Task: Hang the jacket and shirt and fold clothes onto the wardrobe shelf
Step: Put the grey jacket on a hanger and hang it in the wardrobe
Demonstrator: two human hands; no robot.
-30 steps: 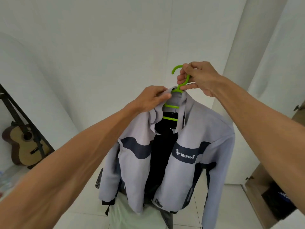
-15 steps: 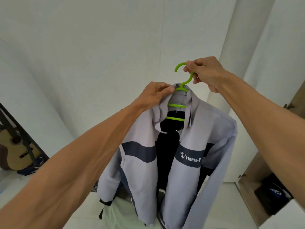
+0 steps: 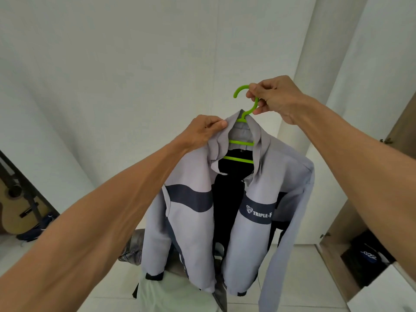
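Observation:
A light grey jacket (image 3: 191, 224) with dark blue bands and a "TRIPLE-F" logo hangs open on a bright green plastic hanger (image 3: 240, 143), held up in front of a white wall. My right hand (image 3: 273, 96) grips the hanger's hook just below its curve. My left hand (image 3: 206, 129) pinches the left side of the jacket's collar. The jacket's dark lining shows down the middle. Below it lies a pale green garment (image 3: 177, 293) among other clothes, partly hidden by the jacket.
A wooden wardrobe (image 3: 351, 251) stands open at the right, with dark folded clothes (image 3: 369, 255) on a low shelf. A guitar (image 3: 13, 212) leans on a black stand at the far left. The floor is white tile.
Both hands have lifted the jacket and hanger a little higher and to the right, towards the wardrobe. The grips stay the same.

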